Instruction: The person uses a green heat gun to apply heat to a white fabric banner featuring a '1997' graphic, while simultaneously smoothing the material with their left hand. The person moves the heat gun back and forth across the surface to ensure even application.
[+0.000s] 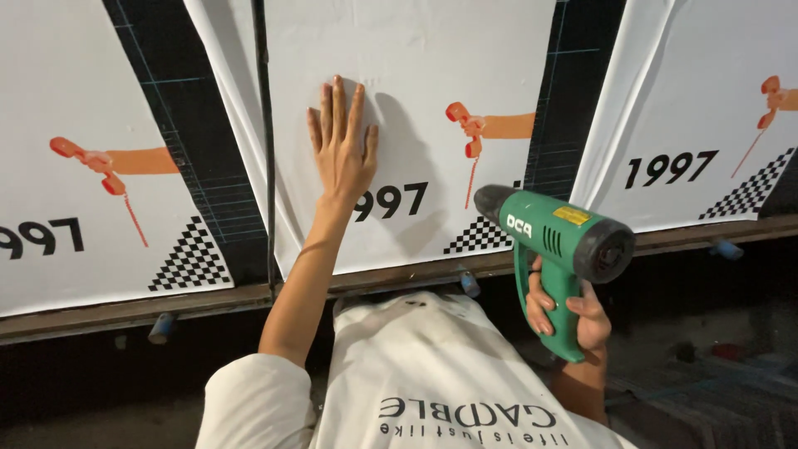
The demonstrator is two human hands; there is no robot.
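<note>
The right hand is wrapped tight around the pistol grip of a green plastic heat gun, whose dark round nozzle points at the printed sheet and whose black ribbed back cap faces the camera, a yellow label on top. Up and to the left of that grip, the left hand lies flat and spread on the smooth white sheet, fingers together, holding nothing. The sheet is slightly wrinkled, printed with an orange telephone handset and a black-and-white checker patch. Below the grip runs a worn wooden ledge. Similar glossy panels hang to both sides.
</note>
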